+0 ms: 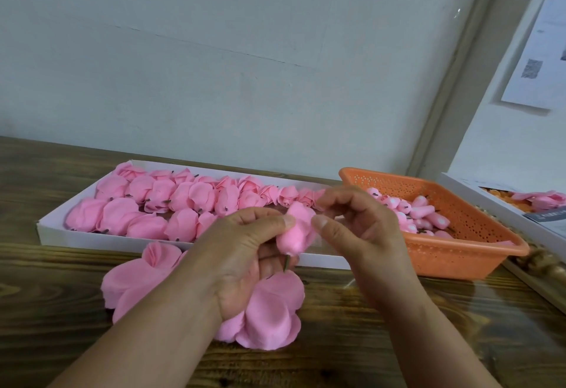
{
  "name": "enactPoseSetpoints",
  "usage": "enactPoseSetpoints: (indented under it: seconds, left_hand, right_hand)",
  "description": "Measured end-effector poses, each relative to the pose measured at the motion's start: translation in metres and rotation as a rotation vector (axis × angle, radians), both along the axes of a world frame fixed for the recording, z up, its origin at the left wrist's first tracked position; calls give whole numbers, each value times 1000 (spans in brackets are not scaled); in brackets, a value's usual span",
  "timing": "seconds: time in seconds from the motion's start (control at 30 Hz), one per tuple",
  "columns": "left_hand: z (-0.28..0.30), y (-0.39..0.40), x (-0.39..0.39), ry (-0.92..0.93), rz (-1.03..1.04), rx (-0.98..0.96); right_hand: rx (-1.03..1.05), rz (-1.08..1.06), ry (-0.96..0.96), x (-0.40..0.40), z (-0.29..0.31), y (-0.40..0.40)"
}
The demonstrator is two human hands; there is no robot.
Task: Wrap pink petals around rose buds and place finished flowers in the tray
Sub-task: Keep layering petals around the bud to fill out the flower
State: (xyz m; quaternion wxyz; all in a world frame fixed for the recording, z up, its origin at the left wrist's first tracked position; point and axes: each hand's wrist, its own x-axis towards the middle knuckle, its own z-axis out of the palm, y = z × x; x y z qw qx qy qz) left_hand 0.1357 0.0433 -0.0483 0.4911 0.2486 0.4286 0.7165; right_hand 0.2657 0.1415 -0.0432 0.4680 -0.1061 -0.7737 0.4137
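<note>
The left hand [245,253] grips a rose bud [292,239] at the centre of view, thumb pressed on its top and fingers curled beneath, with the short dark stem [287,262] poking down past the palm. The right hand [361,222] pinches the edge of a pink petal [307,219] against that bud, thumb and forefinger closed on it, the other fingers curled loosely above. This looks like an early wrap on this bud, since it is still slim and tightly shaped.

At 10 o'clock from the hands lies the white tray [52,217], already holding about two rows of finished flowers [183,200] across most of its visible length; its right end is hidden behind the hands. At 3 o'clock, the orange perforated basket [459,253] still holds a heap of bare buds [419,213], so a good deal of work appears left. Loose petal pieces [269,311] lie on the wooden desk [367,341] at 6 o'clock, under the left wrist, with more [137,277] at 8 o'clock, just in front of the tray.
</note>
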Motion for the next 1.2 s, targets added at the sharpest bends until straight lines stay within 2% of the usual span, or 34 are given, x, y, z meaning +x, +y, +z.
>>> enactPoseSetpoints:
  seconds: [0.13,0.4,0.67,0.93,1.03,1.2]
  left_hand:
    - [2,0,-2,-8,69,50]
    - [3,-2,-2,22,42,93]
    - [6,-4,3,186,124,120]
    - [7,-6,3,211,114,144]
    - [8,-6,3,222,97,148]
    - [6,-6,3,216,101,149]
  right_hand:
    - [199,-10,-122,-1,1,-9]
    - [29,54,-55,-1,3,-12]
    - [-44,48,-64,-3,1,-12]
    - [-205,121,-9,-4,1,-10]
    - [-207,124,14,-3,4,-12]
    - [-67,-51,9,-3,4,-18]
